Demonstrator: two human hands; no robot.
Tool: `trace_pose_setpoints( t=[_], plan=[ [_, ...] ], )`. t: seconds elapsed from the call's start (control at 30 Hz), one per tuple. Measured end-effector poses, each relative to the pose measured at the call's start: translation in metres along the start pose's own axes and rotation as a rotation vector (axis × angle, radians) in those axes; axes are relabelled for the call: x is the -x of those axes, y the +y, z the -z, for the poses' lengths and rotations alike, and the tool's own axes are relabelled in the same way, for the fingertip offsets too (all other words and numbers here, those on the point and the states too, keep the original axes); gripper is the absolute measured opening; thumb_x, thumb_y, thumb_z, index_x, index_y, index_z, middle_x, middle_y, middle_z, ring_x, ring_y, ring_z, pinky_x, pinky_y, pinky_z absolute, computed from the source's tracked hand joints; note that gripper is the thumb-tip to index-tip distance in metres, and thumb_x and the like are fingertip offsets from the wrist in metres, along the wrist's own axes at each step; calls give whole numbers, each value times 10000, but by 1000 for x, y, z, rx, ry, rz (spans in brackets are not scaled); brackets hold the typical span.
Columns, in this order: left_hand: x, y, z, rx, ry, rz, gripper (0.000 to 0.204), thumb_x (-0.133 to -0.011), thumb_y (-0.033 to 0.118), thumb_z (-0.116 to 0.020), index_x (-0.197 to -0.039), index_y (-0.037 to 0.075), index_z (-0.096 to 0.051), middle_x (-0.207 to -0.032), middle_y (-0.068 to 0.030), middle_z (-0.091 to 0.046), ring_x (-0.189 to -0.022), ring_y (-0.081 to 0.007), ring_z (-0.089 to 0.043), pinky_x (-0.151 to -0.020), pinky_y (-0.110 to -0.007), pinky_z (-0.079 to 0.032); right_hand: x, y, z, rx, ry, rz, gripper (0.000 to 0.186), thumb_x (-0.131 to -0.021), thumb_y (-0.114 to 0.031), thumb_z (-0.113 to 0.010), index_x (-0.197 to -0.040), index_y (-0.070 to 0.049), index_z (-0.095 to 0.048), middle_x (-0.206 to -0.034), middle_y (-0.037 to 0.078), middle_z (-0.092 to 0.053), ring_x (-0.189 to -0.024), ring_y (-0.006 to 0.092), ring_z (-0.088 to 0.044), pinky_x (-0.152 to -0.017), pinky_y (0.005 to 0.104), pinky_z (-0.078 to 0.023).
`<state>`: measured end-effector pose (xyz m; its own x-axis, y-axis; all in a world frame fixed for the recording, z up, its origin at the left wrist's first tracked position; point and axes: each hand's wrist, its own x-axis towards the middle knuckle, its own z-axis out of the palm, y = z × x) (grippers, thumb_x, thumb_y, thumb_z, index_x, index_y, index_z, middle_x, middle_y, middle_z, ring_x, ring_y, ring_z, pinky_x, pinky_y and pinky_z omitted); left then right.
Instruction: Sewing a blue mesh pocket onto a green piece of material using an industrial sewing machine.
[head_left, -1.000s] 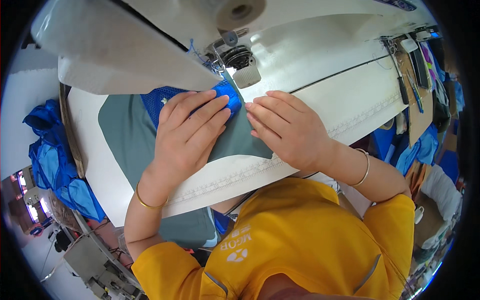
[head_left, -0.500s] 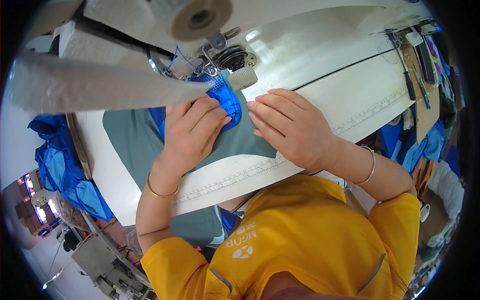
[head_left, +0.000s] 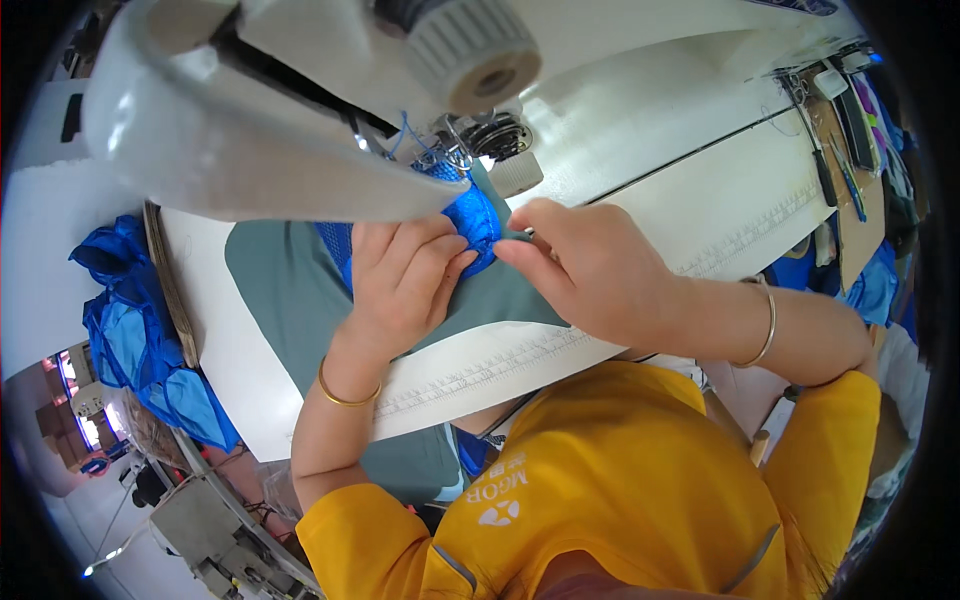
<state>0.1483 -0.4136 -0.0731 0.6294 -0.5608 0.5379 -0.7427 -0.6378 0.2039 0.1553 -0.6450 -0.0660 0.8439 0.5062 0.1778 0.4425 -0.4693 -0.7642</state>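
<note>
A bright blue patch of fabric [head_left: 474, 216] with a rounded, stitched edge lies on a larger grey-green cloth [head_left: 285, 285] under the sewing machine's presser foot area [head_left: 455, 155]. My left hand [head_left: 400, 280] is curled on the blue patch, its thumb and fingers closed at the patch's near edge. Just right of the patch, my right hand [head_left: 610, 265] bends its fingers toward the thumb, with a bit of the grey-green cloth between them. The machine's white head [head_left: 270, 150] hides the far left of the blue piece. Blue thread [head_left: 405, 130] runs by the needle.
The white table [head_left: 740, 200] has a printed ruler along its near edge. A screwdriver [head_left: 824, 178] and a pen [head_left: 850, 190] lie at the right end. Blue garments [head_left: 135, 320] hang at the left. Grey-green cloth [head_left: 405, 465] hangs below the table's edge.
My right hand's outstretched fingers have bent in toward its thumb at the cloth beside the blue patch. My left hand stays on the patch. The whole view has shifted slightly.
</note>
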Motion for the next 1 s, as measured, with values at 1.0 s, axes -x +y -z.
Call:
trace_pose_setpoints(
  t=[1.0],
  plan=[
    [-11,9,13,-7,-243,226,326,-897,208,-693,-1182,61,-751,-1148,-149,-624,-1084,-363,-548,-1028,-464,-354,-50,-17,10,-678,-475,-855,356,-1030,-178,-491,-729,-6,-572,-595,87,-573,-438,177,-487,-443,348,-414]
  ],
)
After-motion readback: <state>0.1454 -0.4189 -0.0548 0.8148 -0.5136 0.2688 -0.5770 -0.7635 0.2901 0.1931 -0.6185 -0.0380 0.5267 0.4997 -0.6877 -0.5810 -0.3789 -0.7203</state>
